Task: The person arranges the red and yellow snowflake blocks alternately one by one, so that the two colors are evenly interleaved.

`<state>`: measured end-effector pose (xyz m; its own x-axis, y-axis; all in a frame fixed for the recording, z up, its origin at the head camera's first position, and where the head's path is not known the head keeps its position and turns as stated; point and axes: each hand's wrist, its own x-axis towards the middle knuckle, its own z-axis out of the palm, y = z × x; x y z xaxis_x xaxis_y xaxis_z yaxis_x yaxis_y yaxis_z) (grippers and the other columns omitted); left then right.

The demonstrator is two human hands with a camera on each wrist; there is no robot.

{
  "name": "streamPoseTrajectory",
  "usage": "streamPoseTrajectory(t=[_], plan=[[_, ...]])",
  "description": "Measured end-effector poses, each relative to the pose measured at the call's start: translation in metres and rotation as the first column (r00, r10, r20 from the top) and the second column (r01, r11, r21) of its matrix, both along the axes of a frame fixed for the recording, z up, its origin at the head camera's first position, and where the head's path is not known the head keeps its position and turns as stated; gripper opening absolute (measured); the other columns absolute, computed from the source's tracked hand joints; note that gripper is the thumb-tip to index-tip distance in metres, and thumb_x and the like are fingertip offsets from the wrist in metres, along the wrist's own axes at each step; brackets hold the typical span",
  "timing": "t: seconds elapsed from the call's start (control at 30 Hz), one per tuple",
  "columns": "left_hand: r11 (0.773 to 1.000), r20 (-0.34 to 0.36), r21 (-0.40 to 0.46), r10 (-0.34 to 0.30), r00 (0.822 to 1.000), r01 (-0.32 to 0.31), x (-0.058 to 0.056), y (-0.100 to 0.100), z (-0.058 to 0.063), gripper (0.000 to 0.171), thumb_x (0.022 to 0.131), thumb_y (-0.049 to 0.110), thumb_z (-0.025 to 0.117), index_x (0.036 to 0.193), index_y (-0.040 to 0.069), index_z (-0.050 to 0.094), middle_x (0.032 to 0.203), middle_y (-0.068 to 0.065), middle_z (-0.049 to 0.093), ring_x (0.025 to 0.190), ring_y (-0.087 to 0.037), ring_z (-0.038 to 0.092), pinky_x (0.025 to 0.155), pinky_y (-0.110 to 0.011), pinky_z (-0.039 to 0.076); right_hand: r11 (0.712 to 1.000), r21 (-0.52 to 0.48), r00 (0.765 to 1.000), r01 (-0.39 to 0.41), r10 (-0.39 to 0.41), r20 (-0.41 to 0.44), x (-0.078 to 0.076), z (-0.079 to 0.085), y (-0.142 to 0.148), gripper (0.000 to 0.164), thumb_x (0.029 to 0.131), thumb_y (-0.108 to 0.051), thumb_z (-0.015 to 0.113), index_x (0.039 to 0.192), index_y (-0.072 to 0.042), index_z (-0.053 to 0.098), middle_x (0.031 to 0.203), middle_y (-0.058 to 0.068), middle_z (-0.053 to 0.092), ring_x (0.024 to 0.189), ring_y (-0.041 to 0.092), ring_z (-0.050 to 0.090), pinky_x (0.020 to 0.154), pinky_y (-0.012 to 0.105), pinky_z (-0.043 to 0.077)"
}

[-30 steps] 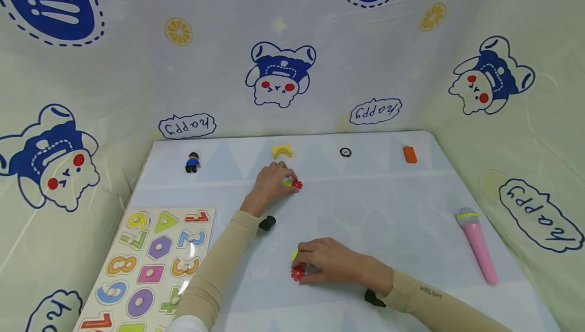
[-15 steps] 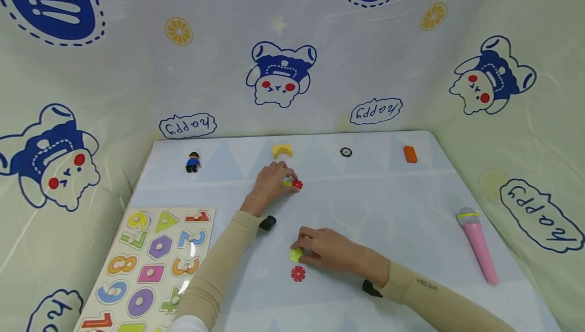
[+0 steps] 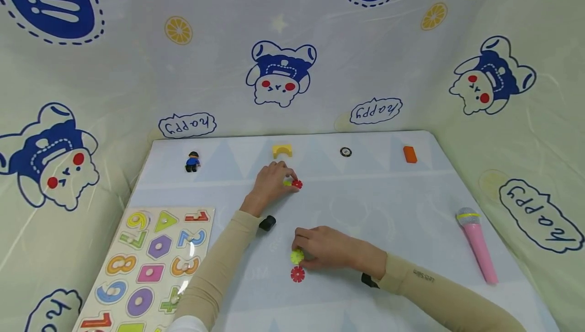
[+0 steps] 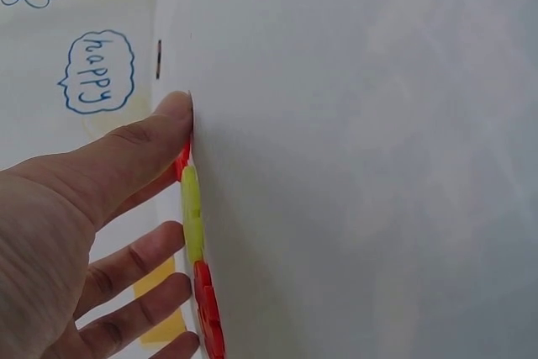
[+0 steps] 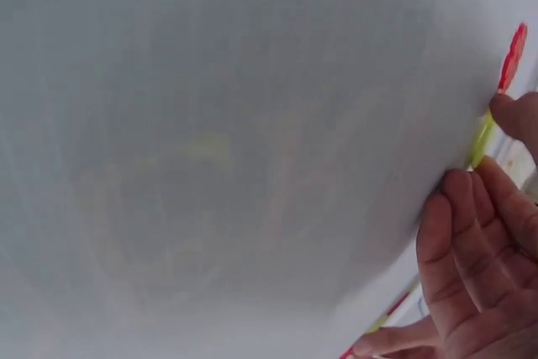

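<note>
With thumb and index finger, my left hand pinches a red snowflake disc at its rim. A yellow-green snowflake disc and another red one lie in line with it beneath that palm, in the left wrist view. Nearer the front, my right hand pinches a yellow-green snowflake disc between thumb and fingertips. A red snowflake disc is right at its near edge, flat on the table. The right hand's other fingers rest close to the surface.
A number-and-shape puzzle board lies at the left. Along the far edge are a toy figure, a yellow arch block, a small black ring-like wheel and an orange block. A pink microphone lies at the right.
My right hand has shifted its fingers from the near red disc up to the yellow-green one, leaving the red disc in full view. The left hand has stayed in place.
</note>
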<state>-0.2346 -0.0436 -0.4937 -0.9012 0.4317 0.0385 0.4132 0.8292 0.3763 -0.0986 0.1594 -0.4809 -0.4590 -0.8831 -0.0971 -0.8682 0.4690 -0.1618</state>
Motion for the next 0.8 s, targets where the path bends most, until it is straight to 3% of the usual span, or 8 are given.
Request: streamPoseTrajectory(t=[0.1,0.2,0.37,0.53,0.67,0.8], plan=[[1.000,0.003,0.005,0.000,1.000,0.000,0.000,0.000,0.001,0.032,0.093,0.043,0.088,0.116,0.022,0.084,0.119,-0.004,0.069,0.113,-0.026,0.062,0.096,-0.044,0.052,0.998,-0.011,0.995,0.063,-0.062,0.084,-0.010,0.001,0.001,0.031,0.098,-0.037,0.083,0.120,-0.017,0.074,0.111,-0.007,0.067,0.092,0.000,0.064,0.086,0.018,0.056],[1.000,0.000,0.011,0.004,1.000,-0.004,0.000,0.000,0.001,0.032,0.092,0.043,0.088,0.116,0.022,0.084,0.118,-0.004,0.069,0.113,-0.026,0.062,0.096,-0.044,0.052,0.982,-0.028,0.970,0.188,-0.181,0.165,-0.027,0.006,0.005,0.029,0.097,-0.033,0.085,0.119,-0.016,0.076,0.110,-0.006,0.068,0.090,0.002,0.062,0.088,0.027,0.057],[1.000,-0.007,0.013,0.002,1.000,-0.002,-0.001,-0.002,0.000,0.031,0.092,0.043,0.089,0.115,0.022,0.084,0.115,-0.003,0.068,0.110,-0.025,0.062,0.093,-0.043,0.052,0.900,-0.051,0.883,0.432,-0.411,0.227,-0.073,0.014,0.015,0.032,0.096,-0.026,0.086,0.121,-0.010,0.077,0.110,-0.001,0.070,0.082,0.007,0.060,0.081,0.031,0.057],[1.000,-0.010,0.013,0.003,1.000,-0.003,-0.002,-0.002,-0.001,0.029,0.091,0.042,0.089,0.113,0.023,0.085,0.113,-0.003,0.068,0.107,-0.024,0.061,0.091,-0.042,0.051,0.823,-0.051,0.812,0.566,-0.546,0.207,-0.114,0.014,0.020,0.033,0.098,-0.027,0.084,0.122,-0.007,0.075,0.113,0.004,0.072,0.084,0.014,0.063,0.086,0.036,0.056],[1.000,-0.011,0.022,-0.001,1.000,0.001,-0.002,-0.001,-0.001,0.029,0.091,0.042,0.089,0.113,0.023,0.085,0.113,-0.003,0.068,0.105,-0.025,0.060,0.089,-0.042,0.051,0.805,-0.037,0.795,0.592,-0.576,0.190,-0.132,0.012,0.019,0.032,0.098,-0.025,0.084,0.122,-0.006,0.074,0.115,0.007,0.072,0.094,0.020,0.067,0.094,0.041,0.057],[1.000,-0.019,0.015,-0.010,1.000,0.010,-0.001,-0.002,0.000,0.030,0.092,0.043,0.089,0.114,0.022,0.085,0.113,-0.003,0.069,0.104,-0.025,0.060,0.089,-0.042,0.051,0.815,-0.020,0.805,0.579,-0.567,0.176,-0.138,0.011,0.016,0.031,0.099,-0.026,0.084,0.123,-0.007,0.076,0.116,0.006,0.072,0.098,0.021,0.069,0.096,0.043,0.057]])
